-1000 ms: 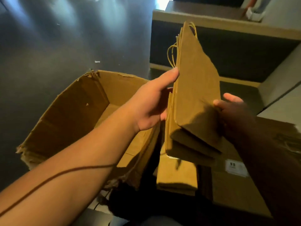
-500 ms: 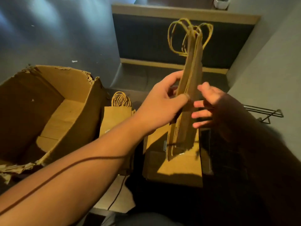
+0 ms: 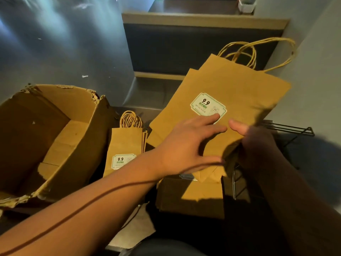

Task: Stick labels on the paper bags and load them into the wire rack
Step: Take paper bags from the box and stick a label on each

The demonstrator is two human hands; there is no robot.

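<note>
Bags [image 3: 230, 93] pinched in right hand [image 3: 258, 145], handles far-right; left hand [image 3: 186, 146] fingers spread flat on top; rack [image 3: 291, 128] just right, nearer right hand.

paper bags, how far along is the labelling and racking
Done: the held bags' top one wears a label, as does a standing bag. In hand: right hand grips the bags, left hand rests on them. Left: loading the wire rack.

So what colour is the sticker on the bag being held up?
The label is white with a green border and black "9.9", clearest in the head view.
</note>
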